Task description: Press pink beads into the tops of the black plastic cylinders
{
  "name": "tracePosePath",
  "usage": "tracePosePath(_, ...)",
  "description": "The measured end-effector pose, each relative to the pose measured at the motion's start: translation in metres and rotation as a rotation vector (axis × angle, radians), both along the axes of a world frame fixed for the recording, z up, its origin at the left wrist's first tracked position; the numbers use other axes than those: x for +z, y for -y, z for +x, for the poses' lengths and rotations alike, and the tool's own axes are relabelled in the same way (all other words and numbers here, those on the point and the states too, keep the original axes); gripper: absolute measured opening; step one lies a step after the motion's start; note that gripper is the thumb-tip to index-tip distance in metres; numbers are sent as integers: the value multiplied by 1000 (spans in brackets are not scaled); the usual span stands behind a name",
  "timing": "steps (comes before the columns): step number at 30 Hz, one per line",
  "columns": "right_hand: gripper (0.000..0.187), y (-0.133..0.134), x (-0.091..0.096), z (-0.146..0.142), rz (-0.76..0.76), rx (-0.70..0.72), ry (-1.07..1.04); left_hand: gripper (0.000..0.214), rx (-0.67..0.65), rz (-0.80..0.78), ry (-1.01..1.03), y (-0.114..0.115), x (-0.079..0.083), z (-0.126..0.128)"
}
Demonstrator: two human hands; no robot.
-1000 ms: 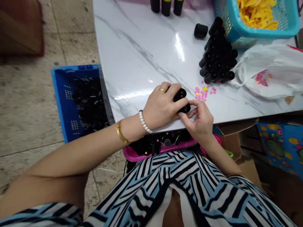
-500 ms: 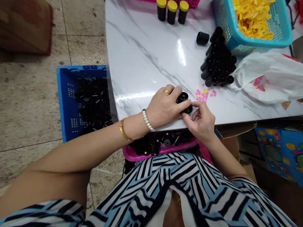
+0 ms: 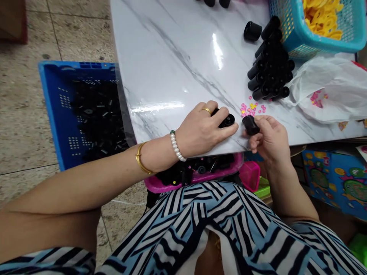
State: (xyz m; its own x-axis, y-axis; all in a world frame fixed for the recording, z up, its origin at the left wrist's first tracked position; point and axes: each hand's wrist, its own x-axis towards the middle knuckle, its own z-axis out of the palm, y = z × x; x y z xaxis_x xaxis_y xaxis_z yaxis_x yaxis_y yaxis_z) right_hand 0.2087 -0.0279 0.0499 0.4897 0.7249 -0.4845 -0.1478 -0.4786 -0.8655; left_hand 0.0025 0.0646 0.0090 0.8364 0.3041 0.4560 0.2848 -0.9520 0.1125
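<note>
My left hand (image 3: 205, 131) rests on the white marble table (image 3: 177, 65) near its front edge, fingers closed round a short black tube (image 3: 226, 120). To its right my right hand (image 3: 268, 135) pinches a second black tube (image 3: 250, 124), held apart from the first one. Small pink and yellow beads (image 3: 251, 109) lie scattered just behind both hands. A stack of black tubes (image 3: 271, 74) lies further back on the right.
A teal basket (image 3: 292, 30) of yellow parts stands at the back right, with a white plastic bag (image 3: 329, 86) beside it. A blue crate (image 3: 57, 110) of black parts sits on the floor at left. A pink tray (image 3: 197, 177) of black parts lies on my lap.
My right hand has pulled one black tube away to the right, out of the left hand. The view has shifted, and the left hand stays at the table edge.
</note>
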Motion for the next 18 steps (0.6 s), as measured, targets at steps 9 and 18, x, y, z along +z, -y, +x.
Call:
tracePosePath(9, 25, 13, 1, 4, 23, 171, 29, 19, 27, 71, 49, 0, 3, 0)
tracePosePath(18, 28, 37, -21, -29, 223, 110, 212, 30, -30, 1, 76, 0, 5, 4)
